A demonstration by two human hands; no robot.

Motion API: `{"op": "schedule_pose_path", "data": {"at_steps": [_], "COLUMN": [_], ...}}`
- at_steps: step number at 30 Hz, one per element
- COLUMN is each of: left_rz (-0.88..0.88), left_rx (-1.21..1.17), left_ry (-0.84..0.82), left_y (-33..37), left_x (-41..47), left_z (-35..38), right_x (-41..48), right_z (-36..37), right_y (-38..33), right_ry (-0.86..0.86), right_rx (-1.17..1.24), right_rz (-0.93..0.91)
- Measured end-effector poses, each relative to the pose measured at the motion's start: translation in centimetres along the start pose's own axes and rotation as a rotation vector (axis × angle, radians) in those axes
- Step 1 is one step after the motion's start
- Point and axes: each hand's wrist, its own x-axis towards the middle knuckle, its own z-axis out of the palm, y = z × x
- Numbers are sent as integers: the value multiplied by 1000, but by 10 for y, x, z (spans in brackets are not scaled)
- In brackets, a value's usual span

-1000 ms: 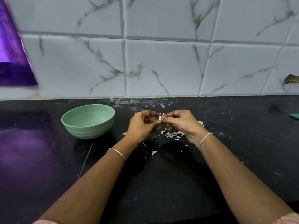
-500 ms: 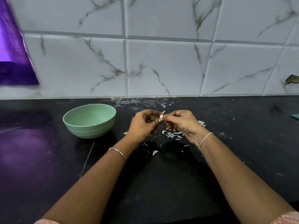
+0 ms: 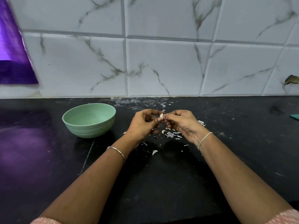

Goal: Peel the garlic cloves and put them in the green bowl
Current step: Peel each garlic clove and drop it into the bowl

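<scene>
A small white garlic clove [image 3: 161, 116] is held above the black counter between both hands. My left hand [image 3: 143, 125] pinches it from the left and my right hand [image 3: 182, 122] pinches it from the right, with a strip of skin sticking up at its top. The green bowl [image 3: 89, 119] stands on the counter to the left of my hands, apart from them. A loose clove [image 3: 163, 131] lies on the counter under my hands, beside a small pile of white garlic skins [image 3: 172, 134]. Another white piece [image 3: 154, 152] lies nearer to me.
The black counter [image 3: 161, 183] runs to a marble-tiled wall [image 3: 161, 65] close behind. Purple cloth [image 3: 13, 62] hangs at the far left. A teal object [image 3: 294, 117] pokes in at the right edge. Skin flakes [image 3: 201, 122] lie scattered around my hands.
Both hands stay together on the clove; the fingers have worked slightly and a strip of skin now stands up from its top. The bowl has not moved.
</scene>
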Motion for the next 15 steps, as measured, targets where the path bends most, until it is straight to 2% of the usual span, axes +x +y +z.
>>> {"op": "schedule_pose_path", "data": {"at_steps": [15], "left_rz": [-22], "left_rx": [-22], "left_ry": [-5], "left_y": [3], "left_x": [-2], "left_z": [1], "right_x": [-1], "right_z": [1], "right_y": [-1], "right_ry": [4], "right_rx": [7], "right_rz": [7]}}
